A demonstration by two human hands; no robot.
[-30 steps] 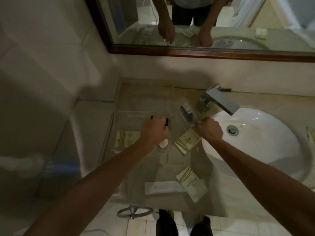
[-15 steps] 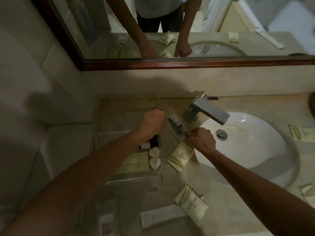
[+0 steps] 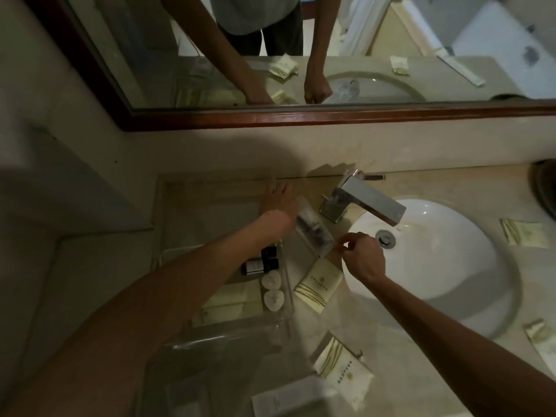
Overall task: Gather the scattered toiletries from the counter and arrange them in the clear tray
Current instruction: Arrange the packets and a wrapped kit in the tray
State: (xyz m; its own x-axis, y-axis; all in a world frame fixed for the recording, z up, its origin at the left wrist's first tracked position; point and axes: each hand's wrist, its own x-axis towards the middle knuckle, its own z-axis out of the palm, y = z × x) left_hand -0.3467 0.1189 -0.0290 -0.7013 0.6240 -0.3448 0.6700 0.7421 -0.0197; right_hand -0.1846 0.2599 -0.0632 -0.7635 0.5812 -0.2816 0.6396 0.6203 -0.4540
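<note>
The right hand [image 3: 362, 256] pinches one end of a clear plastic sachet [image 3: 314, 228], angling it toward the clear acrylic tray [image 3: 287, 299]; the left hand [image 3: 278, 203], fingers extended, touches its other end, probably guiding it.

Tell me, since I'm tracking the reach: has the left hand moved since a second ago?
Yes. The left hand has gone away from the person, from over the tray's dark bottles toward the back wall, now level with the faucet.
</note>
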